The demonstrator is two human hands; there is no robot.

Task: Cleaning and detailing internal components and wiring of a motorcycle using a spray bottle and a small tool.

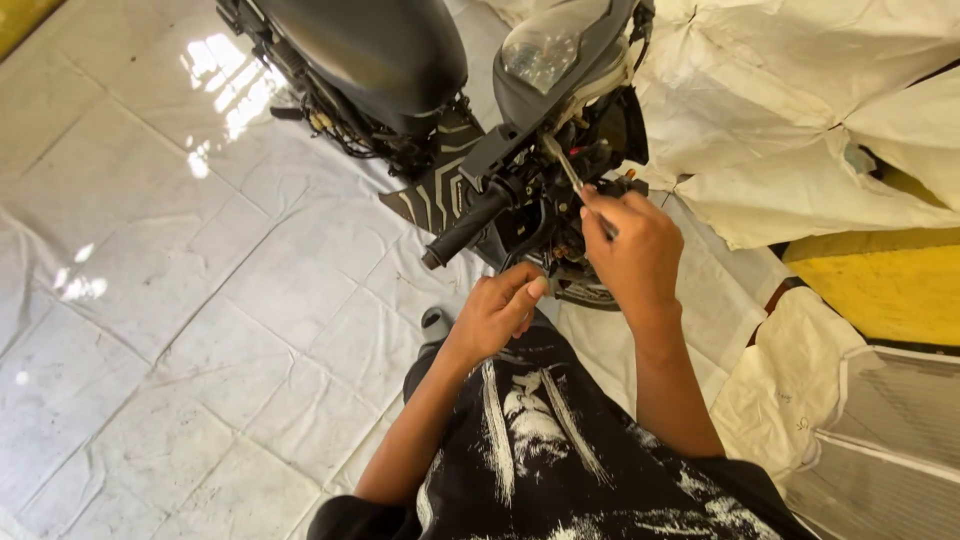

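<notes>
A dark scooter (380, 60) stands in front of me, its handlebar and black grip (462, 232) pointing toward me. My right hand (630, 250) is shut on a screwdriver (563, 163), whose thin shaft angles up into the open handlebar housing (560, 190) below the headlight (540, 50). My left hand (497, 312) is lower, fingers curled with the thumb raised, just beneath the brake lever (525, 240); whether it pinches a small part is unclear.
White sheeting (150, 300) covers the tiled floor on the left. Crumpled white cloth (800, 120) lies at the right over a yellow surface (880, 290). My dark patterned trousers (540, 440) fill the bottom.
</notes>
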